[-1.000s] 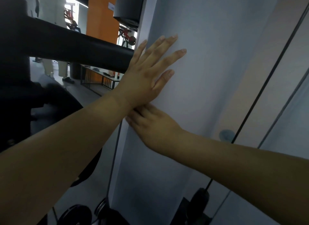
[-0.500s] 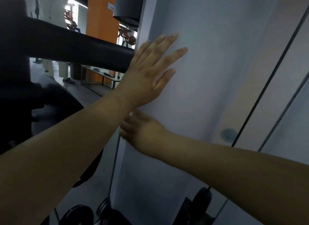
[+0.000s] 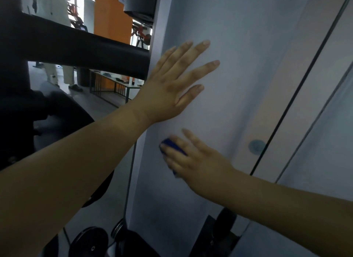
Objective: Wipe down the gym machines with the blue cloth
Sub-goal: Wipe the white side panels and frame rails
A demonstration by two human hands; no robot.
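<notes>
Our left hand point(image 3: 170, 88) rests flat, fingers spread, on the pale machine panel point(image 3: 248, 56), while just below our right hand point(image 3: 194, 161) presses the blue cloth point(image 3: 171, 144) to it with outstretched fingers; soft and light, it seems best pinned under the palm.

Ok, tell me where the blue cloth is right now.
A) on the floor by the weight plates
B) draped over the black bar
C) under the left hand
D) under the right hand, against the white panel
D: the blue cloth shows between the fingers of the right hand, which presses it to the white panel; the left hand lies flat higher up with no cloth.
</notes>
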